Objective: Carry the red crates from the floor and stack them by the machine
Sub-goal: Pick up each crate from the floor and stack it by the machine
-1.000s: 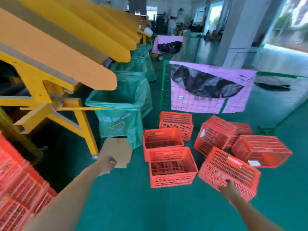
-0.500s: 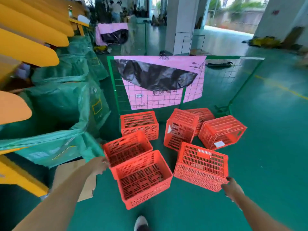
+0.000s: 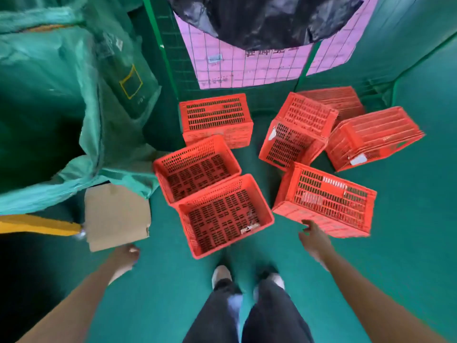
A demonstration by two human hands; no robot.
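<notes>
Both hands empty, fingers apart: right hand (image 3: 312,240) near tipped crate (image 3: 329,200), left hand (image 3: 125,254) idle; one-handed rim grab could swing it into near upright crate (image 3: 223,214).

7 red crates (image 3: 223,214) on the floor (image 3: 408,268) below the pink sheet (image 3: 259,68), 1 cardboard piece (image 3: 116,219), 1 green bag (image 3: 49,107), 2 hands (image 3: 312,240), 2 shoes (image 3: 221,276).

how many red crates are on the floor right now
7: two open-side-up near the feet, one behind them, one by the right hand, three clustered far right. Others may be hidden.
</notes>
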